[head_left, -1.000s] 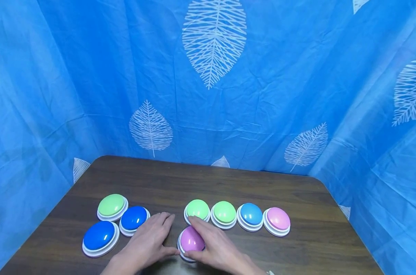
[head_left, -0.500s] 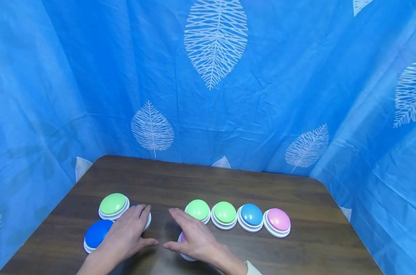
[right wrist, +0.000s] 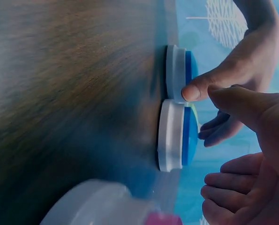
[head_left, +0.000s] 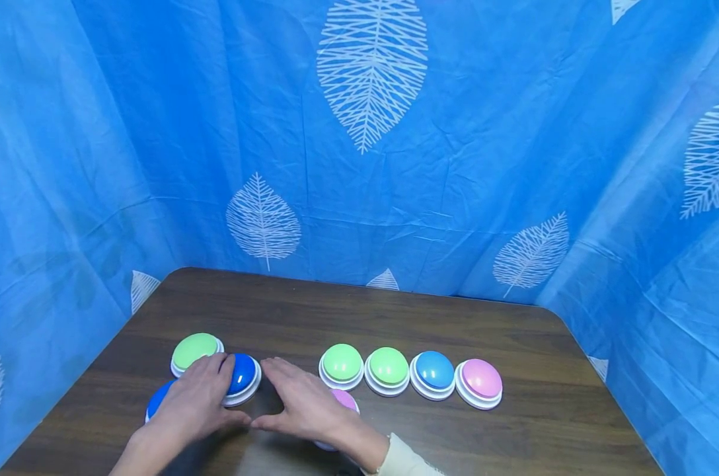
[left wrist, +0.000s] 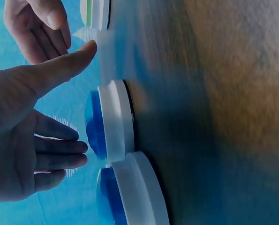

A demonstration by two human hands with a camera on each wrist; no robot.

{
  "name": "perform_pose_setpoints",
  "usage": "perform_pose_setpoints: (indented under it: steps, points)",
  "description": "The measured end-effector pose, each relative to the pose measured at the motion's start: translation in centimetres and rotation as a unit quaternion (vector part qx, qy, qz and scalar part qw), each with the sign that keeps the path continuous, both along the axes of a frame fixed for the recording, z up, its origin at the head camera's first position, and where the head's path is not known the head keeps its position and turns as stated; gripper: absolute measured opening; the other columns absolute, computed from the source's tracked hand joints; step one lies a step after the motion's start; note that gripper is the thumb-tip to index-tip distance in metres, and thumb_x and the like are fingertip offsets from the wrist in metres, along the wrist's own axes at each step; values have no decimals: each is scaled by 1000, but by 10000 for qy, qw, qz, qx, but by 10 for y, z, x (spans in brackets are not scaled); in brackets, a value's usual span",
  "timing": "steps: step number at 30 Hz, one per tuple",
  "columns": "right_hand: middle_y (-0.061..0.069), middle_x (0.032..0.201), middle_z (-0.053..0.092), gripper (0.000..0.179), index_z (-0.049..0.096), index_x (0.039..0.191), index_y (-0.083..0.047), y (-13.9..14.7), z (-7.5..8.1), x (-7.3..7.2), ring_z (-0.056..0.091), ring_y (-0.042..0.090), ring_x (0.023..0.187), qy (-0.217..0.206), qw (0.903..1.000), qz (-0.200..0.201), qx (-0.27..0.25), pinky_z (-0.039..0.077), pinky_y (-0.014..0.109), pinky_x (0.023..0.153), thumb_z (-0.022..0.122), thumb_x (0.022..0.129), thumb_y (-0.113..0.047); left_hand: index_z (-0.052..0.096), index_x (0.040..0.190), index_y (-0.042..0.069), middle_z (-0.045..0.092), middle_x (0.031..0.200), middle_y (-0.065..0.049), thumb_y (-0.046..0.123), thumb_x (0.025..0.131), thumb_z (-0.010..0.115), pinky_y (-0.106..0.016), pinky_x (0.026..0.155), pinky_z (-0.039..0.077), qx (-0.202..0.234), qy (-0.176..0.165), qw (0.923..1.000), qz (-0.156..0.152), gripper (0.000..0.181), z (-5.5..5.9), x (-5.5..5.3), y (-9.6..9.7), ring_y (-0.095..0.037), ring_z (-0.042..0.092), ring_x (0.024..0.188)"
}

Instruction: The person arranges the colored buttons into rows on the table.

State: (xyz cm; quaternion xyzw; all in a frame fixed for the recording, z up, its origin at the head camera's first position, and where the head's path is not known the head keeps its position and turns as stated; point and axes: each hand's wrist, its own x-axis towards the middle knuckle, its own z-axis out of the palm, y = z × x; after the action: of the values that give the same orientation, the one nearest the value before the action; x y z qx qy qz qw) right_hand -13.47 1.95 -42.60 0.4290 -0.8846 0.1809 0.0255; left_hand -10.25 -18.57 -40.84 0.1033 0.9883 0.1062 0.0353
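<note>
i see the left hand (head_left: 194, 398) and right hand (head_left: 307, 404) loose, gripping nothing, either side of a glossy blue, white-rimmed plastic dome button (head_left: 243, 375); uneven closing could shove it into the pale-green plastic dome button (head_left: 194, 349) behind.

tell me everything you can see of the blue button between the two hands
The blue button has a glossy, rounded dome on a wider white base, both plastic-looking. It sits dome up on the dark wood-grain table, beside another blue button. In the head view the left hand partly hides it; whether that or the right hand touches it is unclear.
</note>
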Motion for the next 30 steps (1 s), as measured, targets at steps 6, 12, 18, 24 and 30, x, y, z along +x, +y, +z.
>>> perform_pose_setpoints:
  steps: [6, 12, 18, 24, 30]
  points:
    - [4, 142, 53, 80, 46, 145, -8, -17, -3, -2, 48, 15, 132, 178, 9995, 47, 241, 46, 28, 100, 74, 84, -52, 56, 125, -8, 56, 122, -26, 57, 59, 89, -63, 92, 44, -11, 311, 9994, -117, 98, -4, -3, -7, -46, 53, 112]
    - [1, 137, 56, 78, 49, 141, -10, -27, -8, -4, 53, 11, 125, 182, 9993, -101, 320, 49, 26, 94, 77, 81, -53, 55, 126, -9, 55, 122, -28, 53, 60, 91, -63, 92, 45, -65, 206, 9998, -46, 97, -4, -7, -9, -46, 53, 113]
    - [-3, 128, 59, 75, 53, 137, -12, -32, -9, -7, 58, 6, 111, 182, 9991, -263, 288, 51, 22, 87, 80, 79, -51, 57, 123, -10, 56, 117, -24, 49, 60, 92, -59, 90, 48, -166, 417, 9989, -153, 93, -6, -10, -14, -41, 55, 107]
    - [-2, 124, 61, 69, 55, 133, -11, -38, -13, -10, 59, 6, 109, 275, 9988, -350, 202, 51, 21, 86, 81, 80, -46, 59, 116, -8, 58, 109, -19, 42, 59, 94, -54, 90, 49, -203, 698, 9968, -329, 84, -8, -18, -12, -36, 57, 99]
    - [-2, 122, 63, 62, 57, 131, -11, -43, -18, -15, 60, 6, 107, 285, 9987, -402, 124, 50, 20, 85, 79, 83, -43, 59, 114, -7, 59, 110, -20, 43, 60, 94, -55, 91, 48, -81, 467, 9982, -368, 81, -12, -25, -11, -38, 59, 100]
